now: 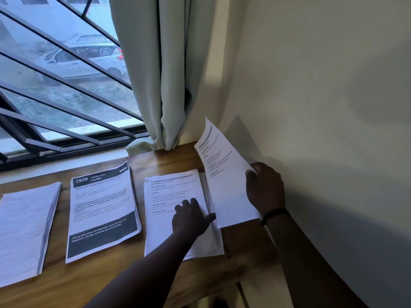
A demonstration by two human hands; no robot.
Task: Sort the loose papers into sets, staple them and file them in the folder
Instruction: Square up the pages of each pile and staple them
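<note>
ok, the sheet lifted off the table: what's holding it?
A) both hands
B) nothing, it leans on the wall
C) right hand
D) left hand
C: the right hand grips the raised sheet by its right edge, while the left hand lies with its fingers spread on the rightmost stack on the table.

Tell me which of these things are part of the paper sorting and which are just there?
Part of the job:
- lifted sheet, held by the right hand
- right pile, pressed by the left hand
- middle pile headed 2939
- left pile

Just there:
- wooden table
- curtain
- window bars
- parked car outside
- wristband
</note>
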